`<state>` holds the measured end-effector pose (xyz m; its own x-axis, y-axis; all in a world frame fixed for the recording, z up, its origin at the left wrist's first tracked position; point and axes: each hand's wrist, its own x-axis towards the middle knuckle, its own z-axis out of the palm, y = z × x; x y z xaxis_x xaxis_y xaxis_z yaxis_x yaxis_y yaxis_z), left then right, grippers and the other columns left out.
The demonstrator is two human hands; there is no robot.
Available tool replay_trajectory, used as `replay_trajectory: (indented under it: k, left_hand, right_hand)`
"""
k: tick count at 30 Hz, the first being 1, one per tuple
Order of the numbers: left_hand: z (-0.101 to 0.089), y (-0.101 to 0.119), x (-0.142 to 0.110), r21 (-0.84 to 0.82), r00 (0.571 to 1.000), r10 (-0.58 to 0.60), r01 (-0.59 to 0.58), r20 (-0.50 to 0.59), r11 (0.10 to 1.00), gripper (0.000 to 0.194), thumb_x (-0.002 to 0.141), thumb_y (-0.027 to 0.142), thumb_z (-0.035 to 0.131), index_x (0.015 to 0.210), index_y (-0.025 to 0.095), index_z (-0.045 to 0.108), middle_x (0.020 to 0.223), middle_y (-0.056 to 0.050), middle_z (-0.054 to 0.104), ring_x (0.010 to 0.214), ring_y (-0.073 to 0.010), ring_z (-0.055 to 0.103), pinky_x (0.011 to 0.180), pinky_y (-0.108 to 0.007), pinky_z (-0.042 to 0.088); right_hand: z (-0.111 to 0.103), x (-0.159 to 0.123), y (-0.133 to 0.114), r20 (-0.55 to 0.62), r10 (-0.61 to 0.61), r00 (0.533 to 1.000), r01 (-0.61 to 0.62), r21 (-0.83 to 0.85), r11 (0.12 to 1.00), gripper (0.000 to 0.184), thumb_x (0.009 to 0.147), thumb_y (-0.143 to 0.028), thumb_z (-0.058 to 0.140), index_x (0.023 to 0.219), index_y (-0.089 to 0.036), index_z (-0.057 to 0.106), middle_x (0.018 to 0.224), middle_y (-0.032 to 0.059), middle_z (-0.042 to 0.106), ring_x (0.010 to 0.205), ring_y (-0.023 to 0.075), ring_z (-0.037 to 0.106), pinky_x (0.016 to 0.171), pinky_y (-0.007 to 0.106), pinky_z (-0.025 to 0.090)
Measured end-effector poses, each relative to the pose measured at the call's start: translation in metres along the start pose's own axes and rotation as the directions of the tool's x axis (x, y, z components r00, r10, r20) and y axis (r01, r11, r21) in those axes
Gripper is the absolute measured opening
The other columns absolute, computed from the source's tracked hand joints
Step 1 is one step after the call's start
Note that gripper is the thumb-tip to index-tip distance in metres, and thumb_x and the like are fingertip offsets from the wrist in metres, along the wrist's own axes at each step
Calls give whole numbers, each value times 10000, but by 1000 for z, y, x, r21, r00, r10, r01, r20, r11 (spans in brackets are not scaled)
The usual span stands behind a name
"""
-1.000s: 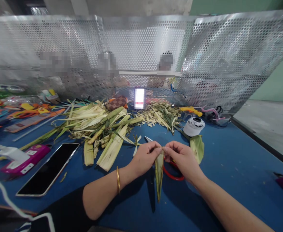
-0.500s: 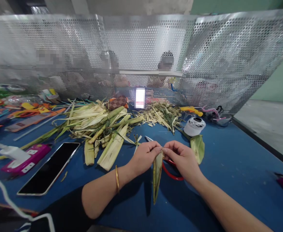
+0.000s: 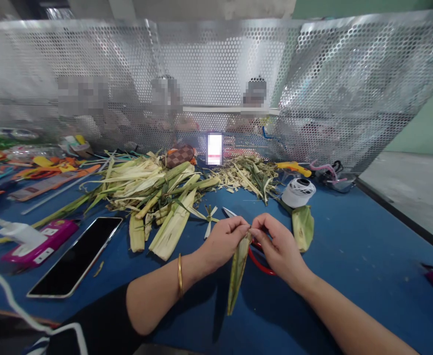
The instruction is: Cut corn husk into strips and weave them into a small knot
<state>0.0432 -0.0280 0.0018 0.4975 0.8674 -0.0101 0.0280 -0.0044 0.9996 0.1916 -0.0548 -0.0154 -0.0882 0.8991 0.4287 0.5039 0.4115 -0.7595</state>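
A narrow, folded strip of corn husk [image 3: 237, 278] hangs point-down from my fingertips over the blue table. My left hand [image 3: 224, 242] pinches its top end between thumb and forefinger. Thumb and fingers of my right hand [image 3: 282, 246] are closed at the same top end, touching the left fingertips; the exact grip there is too small to see. Under my hands lies a pair of scissors with red handles [image 3: 261, 266], its blade tip showing beyond the left hand. Past the left knuckles rests a small knotted husk piece [image 3: 209, 215].
Husks [image 3: 174, 224] are heaped left of centre, with shredded scraps [image 3: 244, 175] behind. At right stand a white thread spool [image 3: 298, 193] and another husk piece [image 3: 303, 228]. A phone [image 3: 78, 256] and a purple power strip [image 3: 41, 244] lie at left. A perforated screen [image 3: 216, 59] closes the back.
The hanging strip's lower tip has swung a little to the left. Both hands keep nearly the same place, fingertips still together at its top.
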Motion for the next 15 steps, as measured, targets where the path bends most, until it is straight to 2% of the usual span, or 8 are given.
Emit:
replay_trajectory:
  k: [4, 7, 9, 11, 13, 15]
  left_hand:
    - [-4, -1, 3, 92, 995, 40, -31, -88, 995, 228, 804, 357, 506, 671, 174, 522, 582, 48, 446, 559, -98, 408, 562, -216, 351]
    - [-11, -2, 8, 172, 981, 101, -72, -168, 982, 223, 808, 334, 491, 678, 168, 564, 637, 23, 509, 629, -117, 447, 607, -227, 367]
    - [-15, -3, 10, 177, 969, 116, -78, -218, 981, 227, 813, 331, 483, 685, 166, 573, 628, 23, 502, 626, -118, 445, 609, -231, 363]
    - [-18, -4, 12, 159, 959, 100, -59, -265, 986, 233, 814, 341, 485, 687, 165, 572, 597, 34, 474, 582, -108, 422, 581, -229, 348]
    - [-21, -5, 15, 138, 947, 83, -41, -312, 990, 240, 807, 358, 496, 684, 164, 569, 574, 41, 457, 545, -100, 402, 547, -224, 328]
    - [-25, -7, 18, 123, 933, 77, -36, -351, 992, 247, 798, 373, 507, 681, 164, 570, 557, 44, 458, 526, -97, 402, 528, -221, 318]
  right_hand:
    - [-1, -2, -4, -52, -72, 996, 71, -24, 997, 138, 908, -250, 441, 778, -222, 478, 758, 23, 539, 719, 170, 511, 675, 290, 412]
    - [-7, -4, -11, -11, -112, 994, 113, 132, 985, 153, 927, -264, 437, 793, -219, 497, 908, 67, 601, 871, 192, 573, 774, 320, 446]
    - [-16, -5, -17, 101, -88, 991, 57, 277, 959, 164, 938, -285, 441, 804, -215, 504, 939, 78, 626, 859, 185, 603, 768, 321, 470]
    - [-27, -7, -25, 265, -55, 963, -54, 388, 920, 170, 936, -308, 467, 806, -210, 517, 872, 69, 646, 758, 166, 619, 704, 305, 490]
    - [-42, -9, -31, 426, -36, 904, -177, 449, 876, 177, 910, -330, 527, 786, -205, 536, 781, 56, 659, 673, 156, 625, 630, 283, 493]
    - [-58, -13, -35, 577, -25, 816, -319, 486, 813, 204, 872, -363, 589, 753, -204, 546, 718, 56, 674, 605, 152, 633, 568, 262, 487]
